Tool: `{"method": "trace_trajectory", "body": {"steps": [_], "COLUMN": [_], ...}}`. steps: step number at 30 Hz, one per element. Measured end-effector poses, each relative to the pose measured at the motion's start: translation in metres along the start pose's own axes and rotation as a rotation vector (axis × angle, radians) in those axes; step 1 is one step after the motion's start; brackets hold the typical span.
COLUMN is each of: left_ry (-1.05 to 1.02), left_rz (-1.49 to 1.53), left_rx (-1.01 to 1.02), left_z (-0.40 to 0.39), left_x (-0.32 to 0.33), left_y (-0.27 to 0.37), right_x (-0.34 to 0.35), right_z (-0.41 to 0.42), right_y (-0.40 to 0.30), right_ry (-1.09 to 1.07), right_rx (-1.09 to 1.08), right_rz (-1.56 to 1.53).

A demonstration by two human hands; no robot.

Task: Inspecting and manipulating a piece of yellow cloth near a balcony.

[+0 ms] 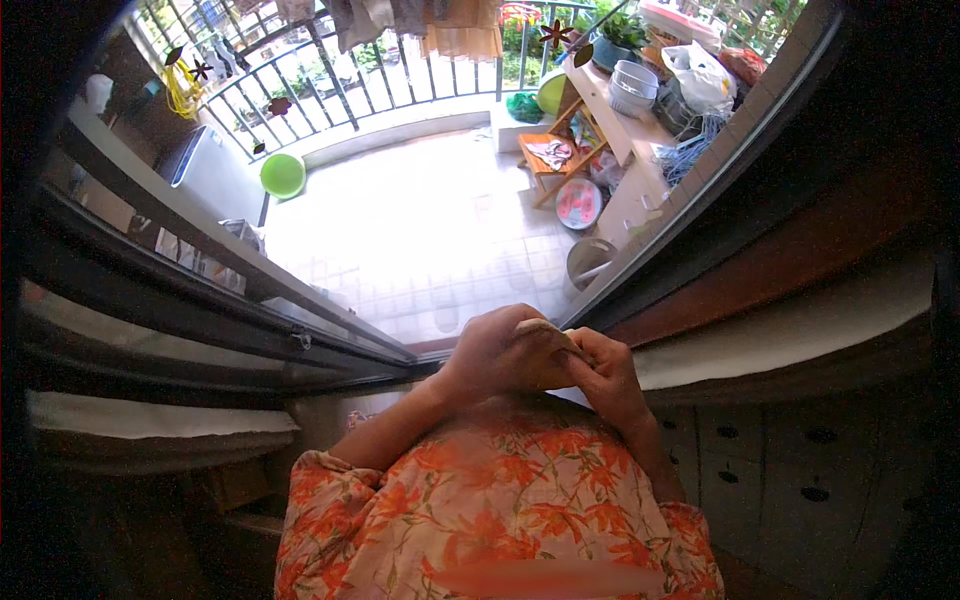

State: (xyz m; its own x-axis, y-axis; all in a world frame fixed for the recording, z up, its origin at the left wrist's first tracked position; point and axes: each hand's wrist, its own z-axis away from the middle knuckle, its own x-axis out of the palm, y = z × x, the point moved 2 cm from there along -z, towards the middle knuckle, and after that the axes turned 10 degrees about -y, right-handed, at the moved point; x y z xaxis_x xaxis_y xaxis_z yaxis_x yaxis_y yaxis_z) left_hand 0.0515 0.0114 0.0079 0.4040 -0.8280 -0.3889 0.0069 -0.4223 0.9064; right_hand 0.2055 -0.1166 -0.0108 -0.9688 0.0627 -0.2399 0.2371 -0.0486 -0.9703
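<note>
My left hand (506, 352) and my right hand (609, 369) meet in front of my chest, at the threshold of a balcony doorway. Between them is a small pale, soft-looking item (543, 325), mostly covered by my fingers, so I cannot tell what it is. My left fingers curl around it from the left. At its right end, my right thumb and fingers pinch it. Below the hands is a shirt with orange flowers (517, 510).
Beyond the sliding door frame (330, 352) lies a bright tiled balcony floor (405, 225) with a metal railing (390, 75). A green basin (283, 176) stands left. To the right are a folding wooden chair (551, 154), a bin (589, 262) and a cluttered counter (637, 142).
</note>
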Motion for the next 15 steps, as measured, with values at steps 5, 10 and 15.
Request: {"method": "trace_trajectory", "body": {"steps": [5,10,15], "left_ry": [-0.014,-0.058,-0.023], "left_rz": [0.125,0.030,-0.061], "left_rx": [-0.004,-0.097,-0.054], "left_z": [0.002,0.000,-0.001], "left_x": [0.000,-0.001,-0.001], "left_y": [-0.017,0.001,0.005], "right_x": [0.001,-0.004,-0.002], "right_z": [-0.001,-0.001,-0.002], "right_y": [-0.005,-0.007,0.000], "right_ry": [-0.001,0.027,0.052], "right_rx": [-0.052,-0.013,-0.050], "right_rz": [-0.006,-0.006,-0.003]}}
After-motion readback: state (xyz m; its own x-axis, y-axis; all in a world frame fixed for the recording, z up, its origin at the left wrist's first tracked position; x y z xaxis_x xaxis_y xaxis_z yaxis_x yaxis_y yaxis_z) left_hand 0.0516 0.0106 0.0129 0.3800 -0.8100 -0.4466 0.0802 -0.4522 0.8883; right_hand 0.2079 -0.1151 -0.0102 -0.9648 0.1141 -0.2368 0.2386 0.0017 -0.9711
